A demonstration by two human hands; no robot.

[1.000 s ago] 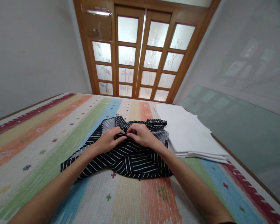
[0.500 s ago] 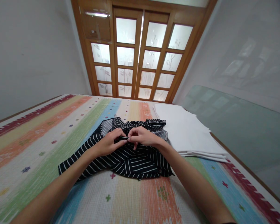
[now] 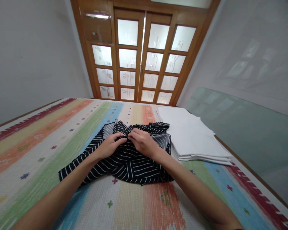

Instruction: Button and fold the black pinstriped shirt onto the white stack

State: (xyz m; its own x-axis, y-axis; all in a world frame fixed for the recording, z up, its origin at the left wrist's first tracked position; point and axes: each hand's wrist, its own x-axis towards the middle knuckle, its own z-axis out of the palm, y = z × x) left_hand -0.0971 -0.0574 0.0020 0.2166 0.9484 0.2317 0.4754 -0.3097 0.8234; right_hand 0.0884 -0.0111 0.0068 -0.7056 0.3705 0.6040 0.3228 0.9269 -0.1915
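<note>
A black garment with thin white stripes, which looks like a shirt [image 3: 136, 169], lies bunched on the colourful striped cloth [image 3: 129, 204]. Its grey inner side shows at the upper left and at the right. My left hand [image 3: 111, 145] pinches a fold of the fabric near the top middle. Right beside it, my right hand [image 3: 144, 142] is closed with its fingertips on the same spot. Whether a button or another small part sits between the fingertips is hidden.
A stack of white sheets [image 3: 192, 134] lies to the right of the garment. Beyond it a pale green panel [image 3: 240, 124] runs along the right wall. Wooden doors with glass panes [image 3: 127, 57] stand at the far end.
My right hand has shifted slightly left, and its fingers have closed down onto the fabric beside the left fingertips. My left hand still pinches the fold.
</note>
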